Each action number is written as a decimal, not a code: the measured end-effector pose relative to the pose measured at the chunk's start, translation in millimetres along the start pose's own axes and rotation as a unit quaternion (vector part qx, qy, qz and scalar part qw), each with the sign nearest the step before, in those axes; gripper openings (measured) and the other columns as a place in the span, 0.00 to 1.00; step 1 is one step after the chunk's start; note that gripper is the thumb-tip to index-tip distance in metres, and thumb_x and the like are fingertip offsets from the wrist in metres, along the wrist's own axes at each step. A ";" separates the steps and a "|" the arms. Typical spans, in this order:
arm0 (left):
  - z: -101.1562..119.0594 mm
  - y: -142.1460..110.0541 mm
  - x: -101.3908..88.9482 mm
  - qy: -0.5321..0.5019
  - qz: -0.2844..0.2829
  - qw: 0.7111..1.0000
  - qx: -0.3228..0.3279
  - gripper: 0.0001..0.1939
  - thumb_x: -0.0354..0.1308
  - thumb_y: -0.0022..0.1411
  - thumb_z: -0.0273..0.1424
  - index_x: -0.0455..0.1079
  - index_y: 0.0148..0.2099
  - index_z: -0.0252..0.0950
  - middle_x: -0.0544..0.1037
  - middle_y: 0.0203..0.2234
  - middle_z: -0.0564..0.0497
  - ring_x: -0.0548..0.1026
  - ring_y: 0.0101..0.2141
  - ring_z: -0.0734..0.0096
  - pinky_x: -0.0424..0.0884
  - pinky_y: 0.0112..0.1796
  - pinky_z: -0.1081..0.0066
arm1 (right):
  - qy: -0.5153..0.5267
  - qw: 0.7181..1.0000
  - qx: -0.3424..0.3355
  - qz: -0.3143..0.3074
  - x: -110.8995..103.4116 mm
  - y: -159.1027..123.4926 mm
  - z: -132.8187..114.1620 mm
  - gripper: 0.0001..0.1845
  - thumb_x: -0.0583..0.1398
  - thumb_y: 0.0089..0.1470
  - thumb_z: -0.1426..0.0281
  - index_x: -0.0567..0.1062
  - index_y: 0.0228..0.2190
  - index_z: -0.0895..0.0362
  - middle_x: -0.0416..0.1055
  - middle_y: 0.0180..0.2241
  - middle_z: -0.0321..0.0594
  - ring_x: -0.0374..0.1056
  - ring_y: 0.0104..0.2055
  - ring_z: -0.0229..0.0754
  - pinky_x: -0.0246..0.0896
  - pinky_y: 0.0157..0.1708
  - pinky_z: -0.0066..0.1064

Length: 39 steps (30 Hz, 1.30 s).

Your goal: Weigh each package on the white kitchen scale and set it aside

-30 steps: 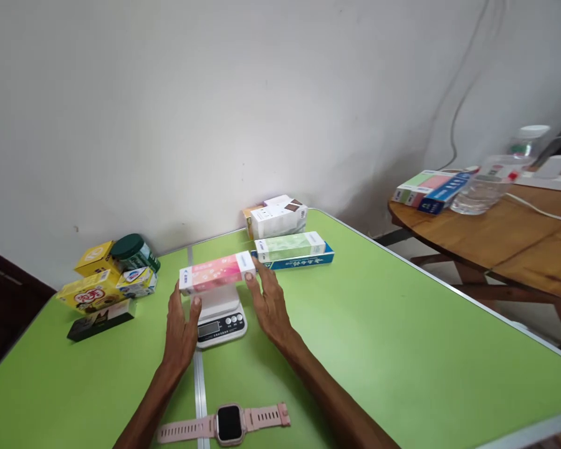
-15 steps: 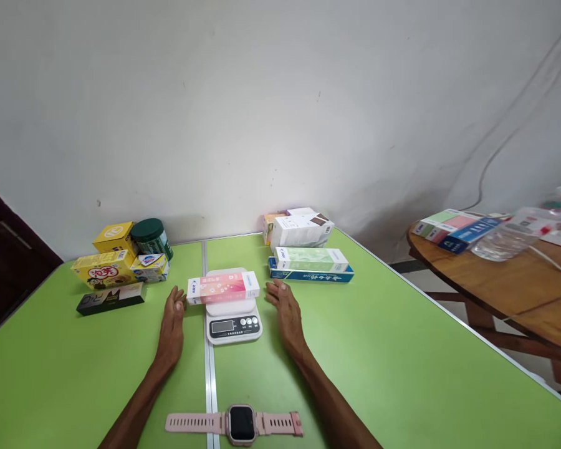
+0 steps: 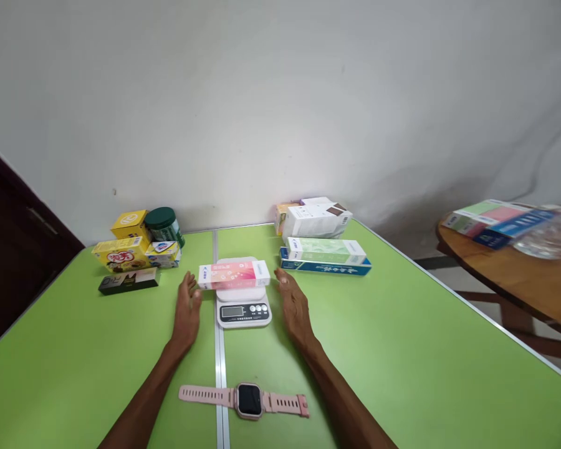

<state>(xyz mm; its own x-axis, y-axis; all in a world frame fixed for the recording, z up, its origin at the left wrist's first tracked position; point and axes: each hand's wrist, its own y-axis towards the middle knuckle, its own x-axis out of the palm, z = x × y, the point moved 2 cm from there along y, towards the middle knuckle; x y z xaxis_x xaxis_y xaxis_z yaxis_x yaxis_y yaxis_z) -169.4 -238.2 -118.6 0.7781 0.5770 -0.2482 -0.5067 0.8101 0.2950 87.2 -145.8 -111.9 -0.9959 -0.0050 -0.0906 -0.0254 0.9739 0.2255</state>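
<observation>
A pink and white toothpaste-type carton [image 3: 234,275] lies crosswise on a white digital scale [image 3: 244,317], overhanging the scale's left side. My left hand [image 3: 187,308] is beside the carton's left end, fingers extended and holding nothing. On the other side, my right hand [image 3: 295,308] is open near the carton's right end, with its fingers stretched forward. Small gaps seem to separate both hands from the carton. Between my forearms, a pink-strapped smartwatch [image 3: 249,400] lies flat, its screen dark. The scale's display shows no reading I can make out.
Yellow boxes [image 3: 121,254], a dark green tub [image 3: 163,224] and a black box [image 3: 129,282] stand at the back left. Green [image 3: 326,250] and blue [image 3: 325,267] cartons lie right of the scale, before white boxes [image 3: 315,220]. A wooden table [image 3: 509,274] with cartons stands at right.
The view has shifted, so everything on the table appears farther right and slightly higher. Both hands keep nearly the same places beside the carton, which has not moved on the scale.
</observation>
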 end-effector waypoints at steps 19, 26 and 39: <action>15.5 12.6 -60.4 0.018 0.248 0.966 0.068 0.39 0.48 0.73 0.51 0.48 0.76 0.33 0.56 0.73 0.32 0.55 0.73 0.49 0.52 0.70 0.49 | -0.099 0.980 -0.097 -0.143 120.2 -28.8 -66.6 0.49 0.51 0.61 0.37 0.70 0.65 0.61 0.67 0.66 0.56 0.60 0.69 0.61 0.50 0.69 0.56; -35.4 51.7 -163.9 0.092 0.360 0.928 0.014 0.42 0.50 0.70 0.56 0.53 0.74 0.32 0.63 0.69 0.29 0.60 0.70 0.45 0.53 0.70 0.44 | -0.032 0.961 -0.061 -0.269 257.8 -44.4 -56.0 0.51 0.48 0.62 0.36 0.66 0.67 0.64 0.61 0.70 0.55 0.53 0.74 0.58 0.44 0.72 0.52; -87.4 77.9 -194.1 0.106 0.301 0.947 -0.010 0.48 0.54 0.67 0.54 0.44 0.76 0.28 0.53 0.73 0.28 0.52 0.74 0.45 0.46 0.72 0.45 | -0.041 0.951 -0.104 -0.287 310.8 -36.8 -38.4 0.47 0.48 0.66 0.40 0.60 0.70 0.62 0.54 0.73 0.55 0.47 0.76 0.56 0.41 0.73 0.56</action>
<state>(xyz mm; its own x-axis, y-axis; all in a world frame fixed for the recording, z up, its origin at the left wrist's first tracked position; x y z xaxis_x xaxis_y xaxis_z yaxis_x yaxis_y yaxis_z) -392.3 -278.1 -128.0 0.2538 0.9417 -0.2210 -0.8443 0.3272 0.4245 -224.7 -191.9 -111.1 -0.8025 -0.4964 -0.3311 -0.5885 0.7500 0.3019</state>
